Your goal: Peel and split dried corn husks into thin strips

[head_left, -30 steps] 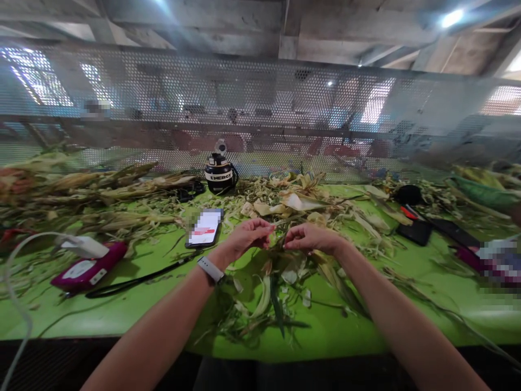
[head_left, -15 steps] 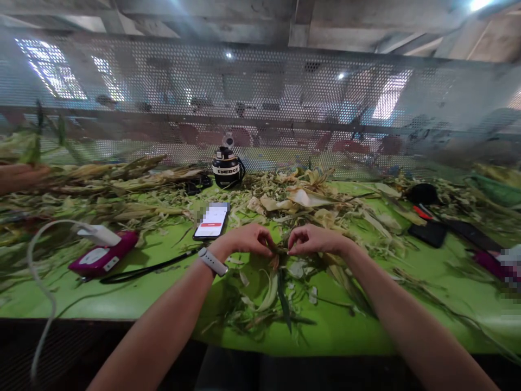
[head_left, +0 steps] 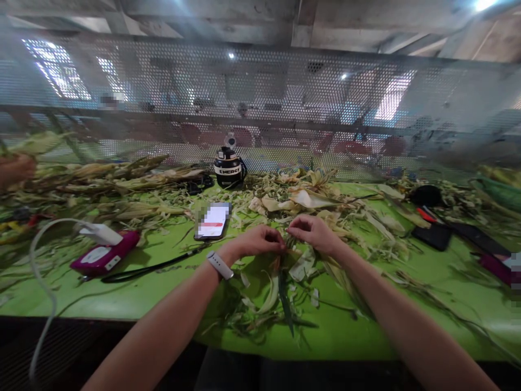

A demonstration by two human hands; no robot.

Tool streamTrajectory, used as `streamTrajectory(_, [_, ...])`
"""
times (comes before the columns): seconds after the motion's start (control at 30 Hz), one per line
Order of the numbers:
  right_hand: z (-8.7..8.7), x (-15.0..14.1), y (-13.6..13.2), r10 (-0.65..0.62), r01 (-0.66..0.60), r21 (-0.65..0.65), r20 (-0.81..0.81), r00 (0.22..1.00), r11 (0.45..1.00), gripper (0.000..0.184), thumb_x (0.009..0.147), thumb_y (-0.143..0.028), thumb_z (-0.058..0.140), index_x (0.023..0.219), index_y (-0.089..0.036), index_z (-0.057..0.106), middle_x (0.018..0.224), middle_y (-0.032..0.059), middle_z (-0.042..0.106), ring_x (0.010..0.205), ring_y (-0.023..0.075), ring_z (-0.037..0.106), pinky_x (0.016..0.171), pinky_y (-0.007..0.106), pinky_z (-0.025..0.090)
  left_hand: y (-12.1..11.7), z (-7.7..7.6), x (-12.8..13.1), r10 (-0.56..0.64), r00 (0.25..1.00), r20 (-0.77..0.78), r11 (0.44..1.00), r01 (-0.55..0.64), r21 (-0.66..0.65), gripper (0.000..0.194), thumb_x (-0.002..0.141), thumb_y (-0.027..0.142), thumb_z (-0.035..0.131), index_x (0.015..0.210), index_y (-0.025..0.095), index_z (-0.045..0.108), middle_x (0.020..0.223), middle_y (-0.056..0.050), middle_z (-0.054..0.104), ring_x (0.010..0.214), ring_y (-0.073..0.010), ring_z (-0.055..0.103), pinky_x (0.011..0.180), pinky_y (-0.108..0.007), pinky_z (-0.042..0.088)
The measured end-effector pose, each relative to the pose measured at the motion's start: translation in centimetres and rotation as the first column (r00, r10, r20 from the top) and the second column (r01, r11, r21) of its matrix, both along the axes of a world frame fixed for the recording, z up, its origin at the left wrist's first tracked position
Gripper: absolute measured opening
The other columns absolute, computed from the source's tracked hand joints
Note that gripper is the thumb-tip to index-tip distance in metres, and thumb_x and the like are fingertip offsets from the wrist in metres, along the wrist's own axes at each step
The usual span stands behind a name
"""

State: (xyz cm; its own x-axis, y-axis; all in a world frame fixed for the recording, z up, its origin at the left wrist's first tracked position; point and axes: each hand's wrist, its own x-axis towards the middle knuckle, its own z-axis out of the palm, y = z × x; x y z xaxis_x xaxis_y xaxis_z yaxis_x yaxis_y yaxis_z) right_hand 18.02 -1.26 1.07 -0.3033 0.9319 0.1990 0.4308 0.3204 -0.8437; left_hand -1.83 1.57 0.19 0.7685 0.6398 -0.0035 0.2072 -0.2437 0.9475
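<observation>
My left hand [head_left: 262, 240], with a pale watch strap on its wrist, is closed in a pinch on a brownish corn husk [head_left: 277, 264]. Close beside it, my right hand [head_left: 312, 232] has thumb and forefinger pinched at the upper end of the same husk bundle, whose grip point is partly hidden by the fingers. Below the right hand is a pale, wide husk piece [head_left: 303, 265]. A curved light-green husk strip [head_left: 271, 293] and a dark green leaf [head_left: 286, 307] lie under the hands among small scraps.
A phone [head_left: 213, 221] lies left of my hands, near a magenta power bank [head_left: 105, 253] with a white plug and cable. A black bottle [head_left: 228, 167] stands behind, before a perforated metal screen [head_left: 268, 108]. Husk piles cover the back. At far left another person's hand [head_left: 16, 169] holds husks.
My right hand has moved slightly up and away from the left. The pale husk piece below it has shifted and shows wider. At far left, the other person's hand has moved left.
</observation>
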Motion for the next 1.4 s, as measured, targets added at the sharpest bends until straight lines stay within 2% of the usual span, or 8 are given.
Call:
streamTrajectory(0.1, [0.0,-0.1,-0.1,-0.016,0.011,0.155,0.029,0.999,0.988,0.030,0.077,-0.045,0.061,0.087,-0.016,0.063,0.084,0.0069,0.063,0.077,0.0173,0.058,0.072,0.031,0.048,0.1,-0.4,0.1,0.028,0.999,0.038,0.996,-0.025,-0.084,0.022,0.065,0.036,0.071,0.067,0.016,0.063,0.065,0.001,0.064,0.061,-0.0111,0.053,0.061,-0.022,0.041])
streamTrajectory(0.2, [0.3,-0.1,-0.2,-0.031,-0.017,0.374,0.122,0.992,0.927,0.028,0.080,-0.038,0.059,0.100,-0.020,0.064,0.113,0.0110,0.058,0.108,0.0224,0.053,0.096,0.038,0.040,0.1,-0.6,0.1,0.041,0.998,0.041,0.979,-0.032,-0.202,0.031,0.064,0.044,0.072,0.068,0.016,0.059,0.064,0.000,0.065,0.057,-0.0110,0.054,0.057,-0.022,0.041])
streamTrajectory(0.3, [0.7,0.0,-0.3,-0.137,0.039,0.480,0.172,0.976,0.876,0.028,0.080,-0.033,0.059,0.104,-0.020,0.064,0.121,0.0122,0.054,0.115,0.0243,0.048,0.099,0.041,0.035,0.1,-0.6,0.0,0.060,0.997,0.049,0.953,-0.043,-0.301,0.038,0.062,0.050,0.072,0.071,0.017,0.055,0.066,-0.002,0.068,0.057,-0.0120,0.058,0.054,-0.022,0.040])
streamTrajectory(0.4, [1.0,0.2,-0.5,-0.178,0.070,0.380,0.257,0.950,0.922,0.020,0.080,-0.032,0.058,0.089,-0.017,0.067,0.091,0.0096,0.063,0.086,0.0208,0.057,0.081,0.035,0.044,0.1,-0.5,0.0,0.089,0.994,0.058,0.942,-0.065,-0.330,0.039,0.061,0.050,0.072,0.071,0.017,0.053,0.063,-0.001,0.068,0.053,-0.0106,0.057,0.048,-0.019,0.035])
streamTrajectory(0.57, [1.0,-0.3,-1.2,0.113,-0.108,-0.037,0.455,0.883,0.993,0.017,0.075,-0.027,0.057,0.077,-0.014,0.069,0.066,0.0006,0.063,0.060,0.0119,0.052,0.058,0.022,0.037,0.1,-0.2,0.1,0.131,0.989,0.069,0.942,-0.102,-0.320,0.036,0.061,0.044,0.074,0.071,0.014,0.056,0.055,0.004,0.061,0.045,-0.0062,0.048,0.045,-0.019,0.032])
streamTrajectory(1.03, [0.5,-1.5,-1.4,-0.135,0.070,0.243,0.261,0.956,0.967,0.015,0.071,-0.025,0.059,0.081,-0.015,0.063,0.073,0.0012,0.057,0.062,0.0116,0.048,0.060,0.023,0.039,-0.6,-0.1,1.0,0.367,0.888,0.277,0.900,-0.264,-0.346,0.032,0.070,0.043,0.067,0.073,0.016,0.050,0.054,0.005,0.055,0.043,-0.0048,0.046,0.046,-0.017,0.034])
streamTrajectory(1.27, [-0.7,-1.7,-0.7,-0.012,0.007,0.042,0.108,0.994,0.999,0.017,0.076,-0.026,0.052,0.082,-0.014,0.062,0.068,-0.0002,0.058,0.062,0.0118,0.048,0.060,0.023,0.039,-1.1,-0.3,1.5,0.364,0.893,0.264,0.904,-0.270,-0.332,0.025,0.075,0.034,0.064,0.087,0.017,0.050,0.053,0.007,0.054,0.044,-0.0068,0.047,0.045,-0.018,0.037])
streamTrajectory(1.4, [-1.0,-1.7,-0.5,-0.007,0.002,0.056,0.093,0.996,0.998,0.019,0.078,-0.031,0.052,0.076,-0.014,0.061,0.069,0.0009,0.059,0.063,0.0124,0.050,0.062,0.024,0.039,-1.0,-0.5,1.5,0.363,0.897,0.251,0.901,-0.269,-0.341,0.024,0.078,0.032,0.060,0.095,0.017,0.053,0.052,0.007,0.052,0.043,-0.0072,0.046,0.045,-0.019,0.037])
